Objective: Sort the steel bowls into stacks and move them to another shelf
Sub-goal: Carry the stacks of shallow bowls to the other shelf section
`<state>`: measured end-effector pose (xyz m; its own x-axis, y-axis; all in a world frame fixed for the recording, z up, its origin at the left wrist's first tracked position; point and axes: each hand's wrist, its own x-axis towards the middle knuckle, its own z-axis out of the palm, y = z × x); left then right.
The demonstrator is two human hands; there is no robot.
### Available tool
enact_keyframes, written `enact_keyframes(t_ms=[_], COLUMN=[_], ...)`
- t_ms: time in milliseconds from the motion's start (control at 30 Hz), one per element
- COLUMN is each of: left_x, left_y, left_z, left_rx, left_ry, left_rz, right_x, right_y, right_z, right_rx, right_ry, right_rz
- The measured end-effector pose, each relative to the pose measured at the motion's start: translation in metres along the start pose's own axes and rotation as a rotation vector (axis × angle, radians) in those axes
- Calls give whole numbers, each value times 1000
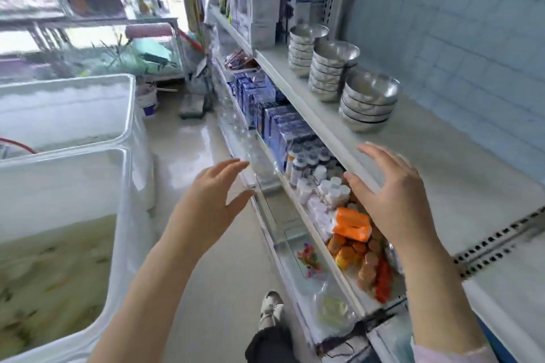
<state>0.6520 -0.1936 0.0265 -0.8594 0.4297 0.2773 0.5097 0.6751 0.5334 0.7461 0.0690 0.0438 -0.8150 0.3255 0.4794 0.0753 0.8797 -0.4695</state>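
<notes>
Bowls: three steel stacks are standing upper right on the white shelf (427, 156). We are holding both hands spread and empty; our right hand (392, 194) is nearer, the nearest bowl stack (368, 103) lying above it, our left hand (212, 200) farther off.

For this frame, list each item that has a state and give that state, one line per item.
Left hand: open, empty, fingers spread.
Right hand: open, empty, above the shelf edge.
Nearest bowl stack: stacked upright on the shelf, untouched.
Middle bowl stack: stacked upright, untouched.
Far bowl stack: stacked upright, untouched.
White tubs: uncovered; contents blurred.
</notes>
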Motion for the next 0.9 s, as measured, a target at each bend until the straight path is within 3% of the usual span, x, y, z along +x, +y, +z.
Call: enact_keyframes(t_ms=[267,567,900], left_x=[165,312,500], left_y=[-54,-91,-112], left_z=[11,42,120], left_rx=[24,-58,-235], left_ry=[4,-22,-308], left_rz=[-43,-76,114], right_x=[166,310,365], right_y=[12,14,15], right_z=[103,147,182], right_rx=[181,254,480], right_ry=[-21,-66,-53], right_rz=[-45,-79,189])
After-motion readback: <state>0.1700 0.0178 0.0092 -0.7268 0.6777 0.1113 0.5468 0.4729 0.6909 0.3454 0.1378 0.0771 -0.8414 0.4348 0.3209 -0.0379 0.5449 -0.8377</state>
